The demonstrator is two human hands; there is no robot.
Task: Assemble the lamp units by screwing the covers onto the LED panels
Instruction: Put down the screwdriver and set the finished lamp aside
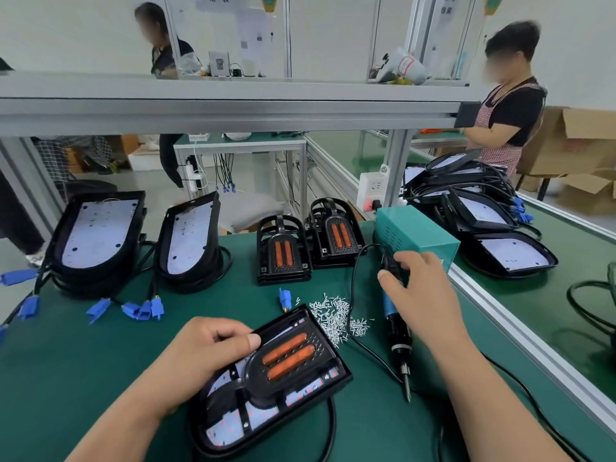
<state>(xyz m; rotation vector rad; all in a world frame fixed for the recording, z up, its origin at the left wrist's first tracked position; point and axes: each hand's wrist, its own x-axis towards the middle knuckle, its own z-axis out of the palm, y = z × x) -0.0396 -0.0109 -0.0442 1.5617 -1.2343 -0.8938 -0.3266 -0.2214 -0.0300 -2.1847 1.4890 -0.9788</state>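
Low at centre frame on the worktop (83,361), the lamp unit (253,408) runs lower left to upper right, the left hand (200,358) gripping its edge, thumb on the cover (290,355). Just right, the right hand (416,295) curls round the screwdriver (398,331); loose screws (333,315) lie between.

A: Where's the room?
B: Lower left of the frame: bare tabletop (76,368) between the plugs (143,310) and the lamp unit (273,378).
A: Right of the unit?
B: Tight. Screws (333,316), the screwdriver (398,331) and its cable (370,353) crowd that strip.
A: Further up?
B: Panel stacks (96,235), cover stacks (283,251) and a green box (416,235) line the tabletop's far edge, with one narrow gap just left of the covers.
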